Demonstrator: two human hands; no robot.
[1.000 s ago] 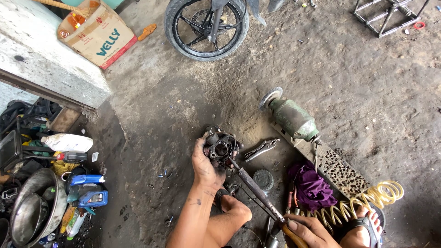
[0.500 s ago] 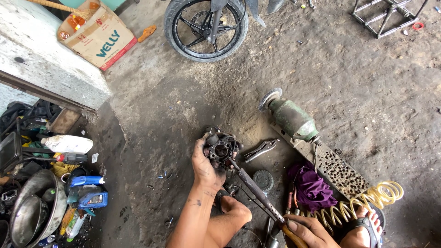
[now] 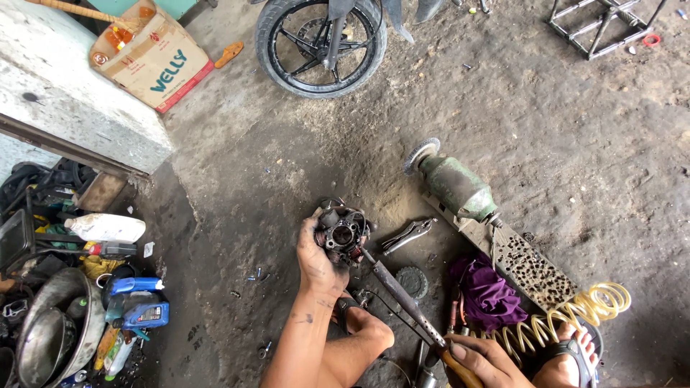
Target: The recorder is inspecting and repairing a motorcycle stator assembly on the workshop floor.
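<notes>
Two hands on the job. Left hand (image 3: 320,262) grips a dark, greasy round engine part (image 3: 342,233), held just above the dirt floor (image 3: 503,108); its open bore faces up toward the camera. Fingers curled around the part's left and near side, thumb on the rim, so the part sits at the fingertips, far of the palm. Right hand (image 3: 478,359) closed around the wooden handle of a long tool (image 3: 402,298). Tool's long axis runs diagonally, handle near-right, tip far-left, tip touching the part's right edge.

Around: locking pliers (image 3: 408,235) just right of the part, a small round disc (image 3: 412,282) beside the tool shaft, a green bench grinder (image 3: 454,185) on a perforated plate further right, purple rag (image 3: 487,291), yellow coiled hose (image 3: 575,312) by a sandalled foot (image 3: 575,352). Motorcycle wheel (image 3: 321,44) far centre, cardboard box (image 3: 152,59) far left, bottles and a metal bowl (image 3: 50,338) near left. Oily, gritty workshop floor.
</notes>
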